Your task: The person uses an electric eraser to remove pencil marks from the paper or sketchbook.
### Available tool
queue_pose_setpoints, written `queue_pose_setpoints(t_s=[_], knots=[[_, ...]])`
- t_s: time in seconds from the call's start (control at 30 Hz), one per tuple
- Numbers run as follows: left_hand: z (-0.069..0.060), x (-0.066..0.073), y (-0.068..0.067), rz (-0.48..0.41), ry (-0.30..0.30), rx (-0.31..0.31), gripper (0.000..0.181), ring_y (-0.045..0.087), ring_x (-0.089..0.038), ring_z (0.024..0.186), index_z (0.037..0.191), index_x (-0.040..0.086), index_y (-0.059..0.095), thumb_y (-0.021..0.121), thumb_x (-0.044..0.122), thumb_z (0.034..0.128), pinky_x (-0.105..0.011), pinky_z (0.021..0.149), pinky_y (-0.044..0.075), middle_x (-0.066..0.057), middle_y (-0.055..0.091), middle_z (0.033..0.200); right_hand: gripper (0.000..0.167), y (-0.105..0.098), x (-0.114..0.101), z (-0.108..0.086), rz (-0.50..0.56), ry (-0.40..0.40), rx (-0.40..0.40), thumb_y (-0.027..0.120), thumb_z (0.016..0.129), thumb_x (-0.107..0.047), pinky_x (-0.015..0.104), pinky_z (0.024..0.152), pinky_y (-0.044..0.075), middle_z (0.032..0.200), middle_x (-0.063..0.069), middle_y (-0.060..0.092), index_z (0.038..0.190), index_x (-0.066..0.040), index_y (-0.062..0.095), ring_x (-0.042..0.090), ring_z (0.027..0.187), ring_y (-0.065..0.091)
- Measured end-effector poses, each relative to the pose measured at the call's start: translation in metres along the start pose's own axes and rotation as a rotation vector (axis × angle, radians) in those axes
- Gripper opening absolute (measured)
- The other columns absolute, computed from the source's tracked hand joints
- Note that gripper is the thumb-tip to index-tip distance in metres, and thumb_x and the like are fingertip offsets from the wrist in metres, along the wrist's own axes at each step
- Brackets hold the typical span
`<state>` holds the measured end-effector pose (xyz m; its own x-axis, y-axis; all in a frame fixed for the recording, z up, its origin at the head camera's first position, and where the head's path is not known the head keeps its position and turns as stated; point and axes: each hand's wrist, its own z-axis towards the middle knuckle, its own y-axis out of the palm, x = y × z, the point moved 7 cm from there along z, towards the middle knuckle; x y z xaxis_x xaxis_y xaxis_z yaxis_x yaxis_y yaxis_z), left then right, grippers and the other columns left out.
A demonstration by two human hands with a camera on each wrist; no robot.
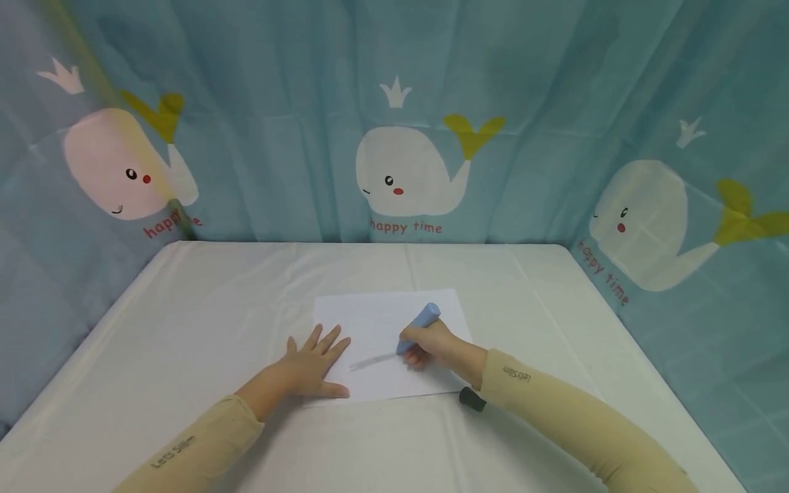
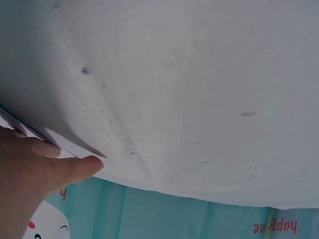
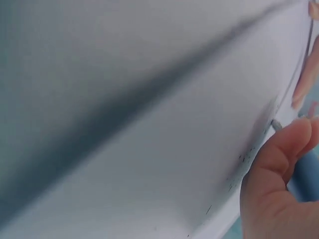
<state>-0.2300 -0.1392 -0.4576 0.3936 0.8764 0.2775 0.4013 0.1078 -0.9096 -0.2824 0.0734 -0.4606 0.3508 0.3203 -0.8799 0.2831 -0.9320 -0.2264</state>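
A white sheet of paper (image 1: 382,315) lies on the cloth-covered table. My left hand (image 1: 310,368) rests on its left edge with the fingers spread; the left wrist view shows part of that hand (image 2: 35,169) at the paper's rim. In my right hand (image 1: 440,344) I grip a thick blue marker (image 1: 425,316), tilted, its tip down at the paper. A thin grey line (image 1: 372,361) runs left from the tip across the sheet. The right wrist view shows my thumb side (image 3: 274,174) around the marker's blue barrel (image 3: 305,174).
A small black cylinder, perhaps a cap (image 1: 472,399), lies by the sheet's lower right corner, close to my right sleeve. White cloth (image 1: 234,287) covers the table. Blue whale-print curtains (image 1: 271,137) hang behind and at both sides.
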Motion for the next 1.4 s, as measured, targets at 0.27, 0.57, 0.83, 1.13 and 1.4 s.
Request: queue_pose_setpoints(t_s=[0.27, 0.57, 0.83, 1.13, 1.4], knots=[[0.0019, -0.0011, 0.0022, -0.001, 0.0, 0.001, 0.101, 0.001, -0.049, 0.143, 0.153, 0.007, 0.025, 0.062, 0.067, 0.0808, -0.08, 0.097, 0.005, -0.02, 0.008, 0.16, 0.017, 0.0001, 0.0016, 0.0, 0.001, -0.014, -0.001, 0.061, 0.084, -0.01, 0.022, 0.046, 0.049, 0.059, 0.009, 0.061, 0.093, 0.005, 0.061, 0.011, 0.045, 0.056], [0.0007, 0.001, 0.0005, 0.0, 0.001, -0.001, 0.101, 0.001, -0.05, 0.143, 0.153, 0.007, 0.025, 0.062, 0.067, 0.0813, -0.081, 0.097, 0.005, -0.021, 0.009, 0.16, 0.021, 0.0018, 0.0026, -0.0044, -0.023, -0.011, -0.04, 0.061, 0.084, -0.01, 0.022, 0.047, 0.05, 0.059, 0.009, 0.061, 0.096, 0.007, 0.06, 0.011, 0.045, 0.056], [0.0, 0.0009, 0.0001, 0.0, 0.005, 0.0, 0.1, 0.001, -0.049, 0.143, 0.154, 0.007, 0.025, 0.06, 0.068, 0.0818, -0.08, 0.097, 0.005, -0.02, 0.009, 0.16, 0.02, 0.0026, 0.0023, -0.0073, -0.019, -0.024, -0.027, 0.062, 0.084, -0.011, 0.023, 0.048, 0.051, 0.057, 0.008, 0.061, 0.094, 0.005, 0.061, 0.011, 0.045, 0.056], [0.0011, 0.0006, 0.0005, 0.004, 0.005, 0.0, 0.101, 0.001, -0.049, 0.143, 0.153, 0.007, 0.025, 0.06, 0.068, 0.0818, -0.08, 0.097, 0.005, -0.02, 0.009, 0.16, 0.016, 0.0033, 0.0026, -0.0073, 0.0, -0.023, -0.01, 0.061, 0.084, -0.011, 0.022, 0.046, 0.049, 0.057, 0.008, 0.061, 0.092, 0.003, 0.059, 0.011, 0.044, 0.055], [0.0017, -0.0003, 0.0, 0.02, 0.004, -0.004, 0.101, 0.002, -0.049, 0.143, 0.153, 0.007, 0.025, 0.06, 0.068, 0.0815, -0.08, 0.098, 0.007, -0.02, 0.009, 0.16, 0.016, 0.0029, 0.0018, -0.008, -0.005, -0.014, 0.003, 0.06, 0.083, -0.011, 0.021, 0.046, 0.048, 0.057, 0.008, 0.06, 0.092, 0.003, 0.059, 0.011, 0.044, 0.055]])
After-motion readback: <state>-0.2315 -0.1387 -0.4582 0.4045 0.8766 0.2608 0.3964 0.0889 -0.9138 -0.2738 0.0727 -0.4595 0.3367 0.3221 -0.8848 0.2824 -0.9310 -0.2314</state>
